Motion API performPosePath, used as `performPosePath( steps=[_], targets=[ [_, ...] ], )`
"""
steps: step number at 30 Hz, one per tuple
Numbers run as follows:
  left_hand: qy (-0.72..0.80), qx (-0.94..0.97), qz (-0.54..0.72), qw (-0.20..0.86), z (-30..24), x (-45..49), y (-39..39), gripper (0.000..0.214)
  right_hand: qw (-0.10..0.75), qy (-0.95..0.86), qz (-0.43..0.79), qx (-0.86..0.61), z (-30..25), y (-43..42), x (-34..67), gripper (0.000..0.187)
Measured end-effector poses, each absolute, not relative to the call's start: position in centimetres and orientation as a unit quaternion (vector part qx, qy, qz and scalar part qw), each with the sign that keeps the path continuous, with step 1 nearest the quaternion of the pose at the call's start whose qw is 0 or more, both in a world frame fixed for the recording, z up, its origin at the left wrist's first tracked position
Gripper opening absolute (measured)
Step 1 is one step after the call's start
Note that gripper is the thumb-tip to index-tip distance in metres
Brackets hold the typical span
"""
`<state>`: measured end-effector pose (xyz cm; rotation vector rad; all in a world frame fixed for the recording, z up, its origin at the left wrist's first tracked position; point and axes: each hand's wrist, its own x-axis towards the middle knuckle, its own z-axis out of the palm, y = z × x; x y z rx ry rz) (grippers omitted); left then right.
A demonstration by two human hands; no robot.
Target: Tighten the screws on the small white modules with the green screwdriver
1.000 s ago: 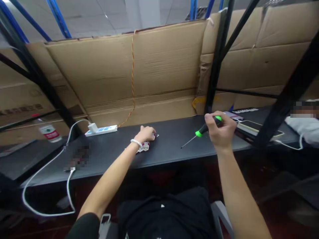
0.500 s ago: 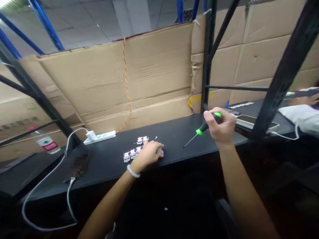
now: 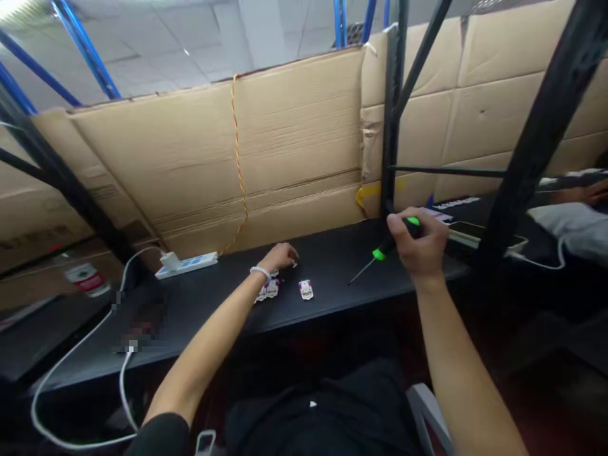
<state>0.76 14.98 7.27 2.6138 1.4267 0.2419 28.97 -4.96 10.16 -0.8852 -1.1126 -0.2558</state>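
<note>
My right hand point(image 3: 425, 244) is wrapped round the black and green handle of a screwdriver point(image 3: 379, 254). Its thin shaft slants down to the left, with the tip close to the black table. Farther back, my left hand point(image 3: 281, 256), a pale bead bracelet at its wrist, has its fingers drawn together at the tabletop beside a tiny white bit point(image 3: 294, 265). Whether the fingertips grip anything is too small to make out. One white and purple small part point(image 3: 306, 290) lies alone in front of that hand. Similar parts point(image 3: 272, 289) lie partly hidden under my left wrist.
A white power strip point(image 3: 187, 265) with a plugged-in charger stands at the back left, its cable looping over the front edge. Cardboard point(image 3: 294, 139) walls the rear. Black rack posts point(image 3: 393, 114) rise behind. Another person's grey sleeve point(image 3: 565, 221) and a phone point(image 3: 468, 233) are at right.
My left hand has left the lone white and purple part and moved back and slightly left to the tiny white bit. My right hand keeps the screwdriver almost where it was.
</note>
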Motion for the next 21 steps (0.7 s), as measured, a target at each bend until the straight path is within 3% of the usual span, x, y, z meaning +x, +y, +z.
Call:
performPosePath(
  steps=[21],
  targets=[
    [0.463, 0.879, 0.073, 0.090, 5.4, -0.5, 14.6, 0.036, 0.728, -0.542, -0.113, -0.404, 10.1, -4.9, 28.5, 0.028]
  ],
)
